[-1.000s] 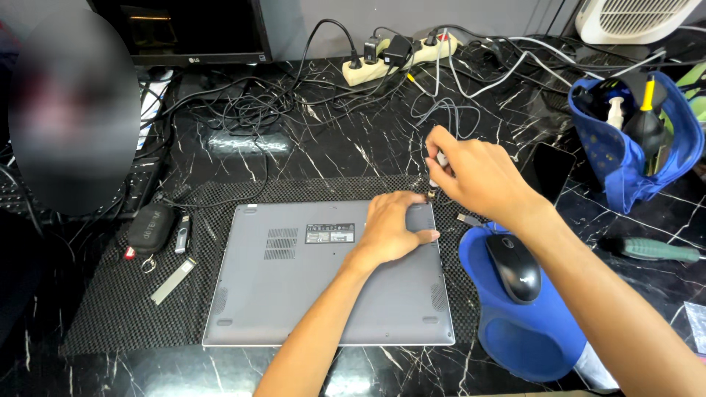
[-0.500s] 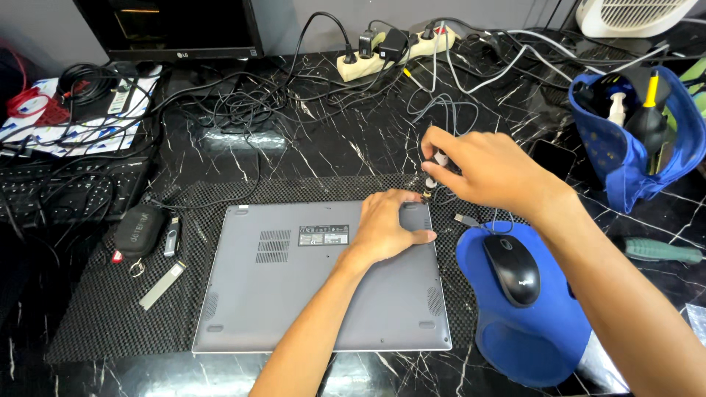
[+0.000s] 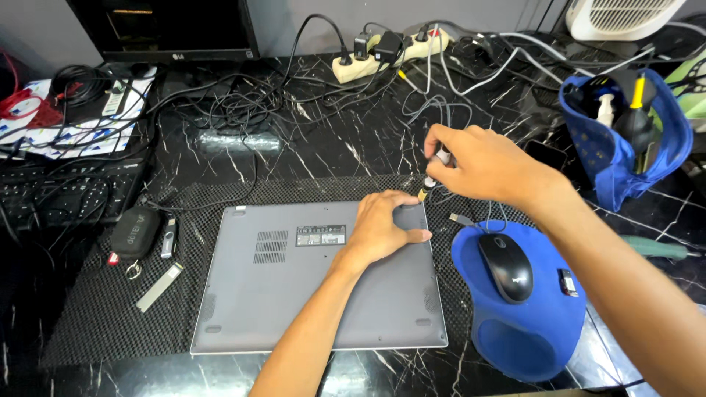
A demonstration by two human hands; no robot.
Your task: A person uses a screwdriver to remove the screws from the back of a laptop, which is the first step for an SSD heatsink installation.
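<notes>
Centrally, grey rectangular label (image 3: 321,235) on laptop (image 3: 294,309)

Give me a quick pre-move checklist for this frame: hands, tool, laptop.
1. Laptop lying bottom side up, flat on the mesh mat: ok.
2. Left hand pressing the base near its top right corner, steadying it: ok.
3. Right hand gripping a small screwdriver, fingers pinched round the handle: ok.
4. Tip seated at the corner of the laptop: cannot tell, too small and partly hidden by the thumb.
5. Loose cables run right behind the right hand; could snag: not ok.
6. Mouse on the blue pad, close beside the laptop but clear of it: ok.
</notes>
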